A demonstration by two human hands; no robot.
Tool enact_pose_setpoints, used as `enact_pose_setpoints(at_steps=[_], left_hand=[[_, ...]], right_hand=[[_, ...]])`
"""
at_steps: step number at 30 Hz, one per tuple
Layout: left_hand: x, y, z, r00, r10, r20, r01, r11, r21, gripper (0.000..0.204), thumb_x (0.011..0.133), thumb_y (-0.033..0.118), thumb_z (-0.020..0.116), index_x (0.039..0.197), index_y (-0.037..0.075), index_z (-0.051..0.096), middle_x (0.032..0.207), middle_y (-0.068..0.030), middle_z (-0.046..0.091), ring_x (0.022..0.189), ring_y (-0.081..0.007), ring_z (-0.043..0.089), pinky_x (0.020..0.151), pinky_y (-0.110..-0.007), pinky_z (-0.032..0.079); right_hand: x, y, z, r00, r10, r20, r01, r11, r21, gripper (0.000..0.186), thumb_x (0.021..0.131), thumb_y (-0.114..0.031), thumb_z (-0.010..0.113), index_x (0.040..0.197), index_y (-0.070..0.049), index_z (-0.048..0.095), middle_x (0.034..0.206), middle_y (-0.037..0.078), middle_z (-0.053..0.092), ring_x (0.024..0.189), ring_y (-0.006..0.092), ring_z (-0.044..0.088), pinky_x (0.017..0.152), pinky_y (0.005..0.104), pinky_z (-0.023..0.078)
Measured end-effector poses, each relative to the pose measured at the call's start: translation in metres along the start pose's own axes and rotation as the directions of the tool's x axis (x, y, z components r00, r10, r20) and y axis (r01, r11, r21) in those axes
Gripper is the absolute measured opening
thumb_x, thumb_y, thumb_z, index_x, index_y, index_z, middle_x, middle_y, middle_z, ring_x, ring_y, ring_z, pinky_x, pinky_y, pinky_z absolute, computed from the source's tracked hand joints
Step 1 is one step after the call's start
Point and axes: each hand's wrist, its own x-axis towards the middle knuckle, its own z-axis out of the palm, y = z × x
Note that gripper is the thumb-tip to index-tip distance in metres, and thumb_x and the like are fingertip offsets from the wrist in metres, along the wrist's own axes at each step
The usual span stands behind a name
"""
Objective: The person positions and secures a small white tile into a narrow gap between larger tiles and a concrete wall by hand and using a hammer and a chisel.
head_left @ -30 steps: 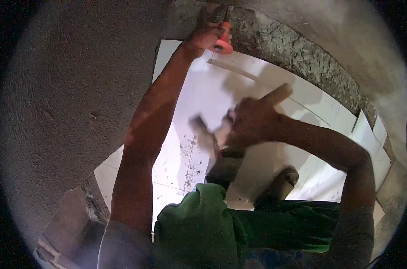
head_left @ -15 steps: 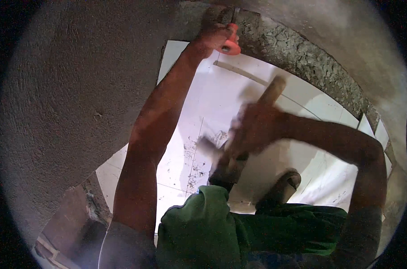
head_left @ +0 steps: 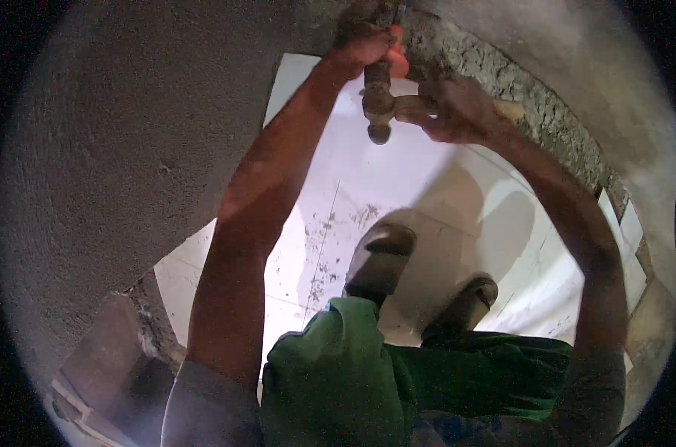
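At the top of the view, my left hand (head_left: 362, 52) is closed around a chisel (head_left: 398, 62) with an orange-red grip and hand guard. Its metal shank points up to the rough base of the wall, where the tip is lost in shadow. My right hand (head_left: 461, 112) grips the wooden handle of a ball-peen hammer (head_left: 379, 102). The hammer's flat face is at the guarded end of the chisel, and its round end points back toward me. Whether face and chisel touch cannot be made out.
White floor tiles (head_left: 353, 167) with scattered debris lie beneath. A rough mortar strip (head_left: 494, 71) edges the far wall; a grey plastered wall (head_left: 129, 149) stands left. Pieces of tile (head_left: 630, 238) are at the right. My shod feet (head_left: 382, 253) rest on the tiles.
My right hand has swung the hammer up and forward, from above my foot to the chisel's end. My left hand stays on the chisel, slightly higher in the picture.
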Motion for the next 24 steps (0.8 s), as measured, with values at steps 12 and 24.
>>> enact_pose_setpoints(at_steps=[12,24], left_hand=[[0.002,-0.003,-0.029,0.977,-0.209,-0.027,0.21,0.954,0.216,0.033,0.097,0.041,0.061,0.106,0.01,0.066,0.099,-0.0018,0.067,0.092,-0.0126,0.062,0.078,-0.031,0.05],[-0.014,0.058,0.015,0.954,-0.28,-0.106,0.271,0.958,-0.092,0.026,0.097,0.034,0.059,0.089,0.01,0.063,0.083,0.0006,0.059,0.073,-0.0124,0.053,0.063,-0.029,0.045]], right_hand=[[0.019,0.021,0.004,0.972,0.226,-0.07,-0.217,0.969,0.116,0.041,0.09,-0.05,0.07,0.092,-0.009,0.073,0.067,0.012,0.07,0.067,0.0357,0.07,0.069,0.0442,0.058],[-0.167,-0.004,0.024,0.982,0.07,0.178,-0.065,0.997,-0.032,0.046,0.082,-0.055,0.073,0.085,-0.009,0.07,0.077,0.012,0.068,0.071,0.0337,0.068,0.072,0.049,0.051]])
